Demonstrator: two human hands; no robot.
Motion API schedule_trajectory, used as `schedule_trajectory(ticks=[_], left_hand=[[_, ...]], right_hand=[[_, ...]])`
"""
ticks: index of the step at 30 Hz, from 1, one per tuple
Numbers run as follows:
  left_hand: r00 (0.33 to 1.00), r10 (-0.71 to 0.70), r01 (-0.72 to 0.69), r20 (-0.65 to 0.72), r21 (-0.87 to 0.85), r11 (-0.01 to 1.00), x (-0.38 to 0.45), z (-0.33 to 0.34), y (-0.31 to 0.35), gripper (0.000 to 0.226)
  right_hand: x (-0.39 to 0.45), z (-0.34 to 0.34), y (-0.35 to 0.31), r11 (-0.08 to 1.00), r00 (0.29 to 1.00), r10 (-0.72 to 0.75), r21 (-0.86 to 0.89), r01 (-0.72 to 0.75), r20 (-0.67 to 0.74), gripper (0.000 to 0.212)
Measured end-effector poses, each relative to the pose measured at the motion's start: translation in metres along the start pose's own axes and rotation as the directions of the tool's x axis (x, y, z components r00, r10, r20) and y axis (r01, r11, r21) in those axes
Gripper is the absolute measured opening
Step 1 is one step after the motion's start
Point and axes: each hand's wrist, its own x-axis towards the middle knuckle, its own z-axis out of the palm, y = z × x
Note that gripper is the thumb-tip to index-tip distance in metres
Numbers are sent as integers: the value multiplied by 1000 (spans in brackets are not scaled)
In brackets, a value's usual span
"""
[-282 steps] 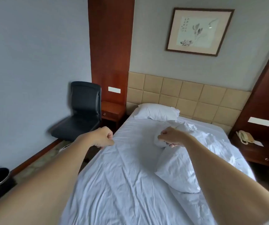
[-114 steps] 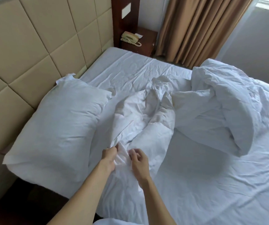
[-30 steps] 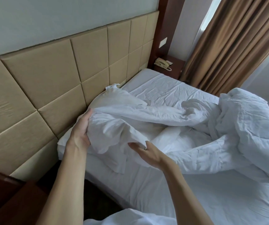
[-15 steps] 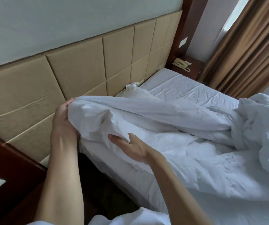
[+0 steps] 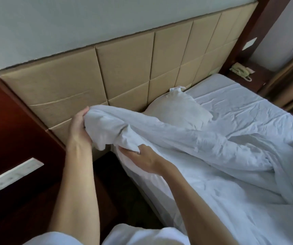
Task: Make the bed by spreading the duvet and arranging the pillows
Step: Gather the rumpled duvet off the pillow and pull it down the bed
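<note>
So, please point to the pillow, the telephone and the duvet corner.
pillow (image 5: 175,110), head view, middle of its top face.
telephone (image 5: 240,70), head view, on its body.
duvet (image 5: 106,124), head view, bunched corner by the left hand (image 5: 79,128).

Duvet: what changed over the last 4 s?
Both hands took the duvet corner from mid-bed and drew it over the pillow toward the headboard; left hand and right hand grip it. Pillow and far duvet heap stayed.
</note>
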Motion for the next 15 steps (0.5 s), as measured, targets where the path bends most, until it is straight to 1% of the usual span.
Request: schedule_trajectory(ticks=[1,3,4,6,7,9,11,13,15], left_hand=[[998,-19,21,-53,37,999,-2,3,-4,38],[991,-73,80,-109,59,995,-10,8,-20,33],[986,-91,105,-139,95,990,-12,7,-26,33],[975,-91,122,-203,147,982,-13,4,-34,38],[971,-100,139,-218,172,975,-12,4,-35,41],[961,-97,152,-258,202,968,-12,3,-35,44],[957,-81,141,-278,203,969,-14,6,-38,40],[949,-81,145,-304,195,970,-13,10,-40,37],[941,-86,158,-329,201,967,-14,19,-40,38]], right_hand=[[5,-1,13,999,999,35,-38,-34,23,55],[12,-5,42,992,994,84,-97,-77,73,57],[14,-10,57,990,992,85,-125,-72,96,59],[18,-22,81,985,990,63,-170,-41,129,55],[20,-29,91,987,990,46,-160,-24,133,53],[30,-42,105,996,993,6,-93,5,120,56],[43,-51,115,998,991,-28,-44,34,128,62],[53,-55,122,998,982,-57,17,55,179,65],[59,-56,133,993,966,-98,86,79,239,71]])
